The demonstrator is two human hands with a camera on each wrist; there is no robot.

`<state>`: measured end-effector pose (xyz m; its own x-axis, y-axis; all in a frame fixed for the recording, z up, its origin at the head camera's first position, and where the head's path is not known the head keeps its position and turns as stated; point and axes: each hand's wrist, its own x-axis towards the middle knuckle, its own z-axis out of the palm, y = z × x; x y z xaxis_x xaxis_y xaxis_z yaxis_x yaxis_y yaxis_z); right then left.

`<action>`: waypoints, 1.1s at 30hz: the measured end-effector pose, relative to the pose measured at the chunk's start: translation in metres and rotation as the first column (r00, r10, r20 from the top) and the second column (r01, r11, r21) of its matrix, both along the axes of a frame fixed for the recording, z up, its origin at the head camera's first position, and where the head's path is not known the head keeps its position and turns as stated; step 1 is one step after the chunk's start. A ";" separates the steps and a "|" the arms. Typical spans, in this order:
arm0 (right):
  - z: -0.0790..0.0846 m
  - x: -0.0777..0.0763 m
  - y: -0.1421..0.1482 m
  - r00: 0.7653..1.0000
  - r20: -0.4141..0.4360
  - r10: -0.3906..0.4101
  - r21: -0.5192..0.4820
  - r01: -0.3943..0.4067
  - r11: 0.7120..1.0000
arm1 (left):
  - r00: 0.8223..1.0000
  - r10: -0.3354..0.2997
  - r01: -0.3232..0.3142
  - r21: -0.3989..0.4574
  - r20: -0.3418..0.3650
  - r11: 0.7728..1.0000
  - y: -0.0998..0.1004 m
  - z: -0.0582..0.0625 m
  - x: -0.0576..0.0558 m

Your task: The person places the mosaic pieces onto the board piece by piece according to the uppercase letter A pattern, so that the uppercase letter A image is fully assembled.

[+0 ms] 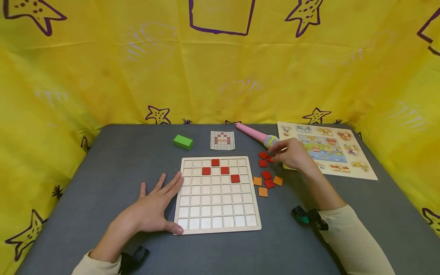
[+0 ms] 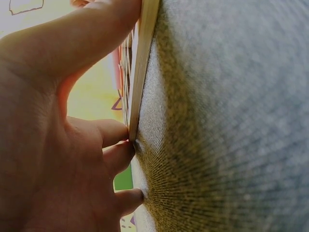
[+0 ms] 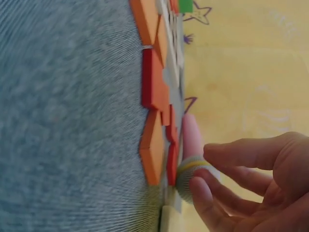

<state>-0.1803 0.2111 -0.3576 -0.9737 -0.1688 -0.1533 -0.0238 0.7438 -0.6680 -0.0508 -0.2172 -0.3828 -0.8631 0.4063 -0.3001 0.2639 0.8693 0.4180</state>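
A white wooden grid board (image 1: 216, 231) lies flat in front of me, with several red square tiles (image 1: 215, 162) in its upper cells. My left hand (image 1: 154, 208) is spread along the board's left edge, thumb at the lower corner and fingertips at the upper side. In the left wrist view its thumb and fingers touch the board's rim (image 2: 141, 72). My right hand (image 1: 292, 154) reaches over loose red tiles (image 1: 262, 163) right of the board. Its fingers are loosely bent, and the right wrist view shows nothing between thumb and fingertips. Orange tiles (image 1: 262, 192) lie nearby.
Behind the board are a green block (image 1: 183, 142) and a small pattern card (image 1: 222, 140). A pink toy microphone (image 1: 254, 133) lies just beyond my right hand. An illustrated puzzle board (image 1: 357, 168) occupies the right side. A yellow patterned cloth (image 1: 213, 76) hangs around the table.
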 end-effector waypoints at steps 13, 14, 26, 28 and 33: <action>-0.009 -0.004 0.003 0.997 -0.071 0.007 0.095 0.000 0.995 | 1.000 -0.007 0.007 0.000 0.002 1.000 -0.001 0.002 -0.001; -0.009 -0.004 0.003 0.997 -0.075 0.008 0.100 -0.001 0.995 | 1.000 -0.004 0.004 -0.002 0.002 1.000 -0.001 0.002 -0.001; -0.015 -0.007 0.001 0.997 -0.074 0.034 0.139 -0.023 0.990 | 1.000 0.002 -0.002 -0.006 -0.004 1.000 0.000 0.002 -0.001; -0.016 -0.007 0.001 0.997 -0.075 0.037 0.136 -0.027 0.990 | 1.000 0.001 -0.001 -0.002 -0.005 1.000 0.000 0.002 0.000; -0.018 -0.008 0.001 0.993 -0.108 0.047 0.142 -0.031 0.989 | 1.000 0.002 -0.002 0.002 -0.001 1.000 0.000 0.002 0.000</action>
<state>-0.1881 0.2123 -0.3758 -0.9790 -0.1916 -0.0698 -0.1227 0.8267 -0.5492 -0.0513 -0.2171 -0.3806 -0.8641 0.4049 -0.2990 0.2623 0.8692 0.4192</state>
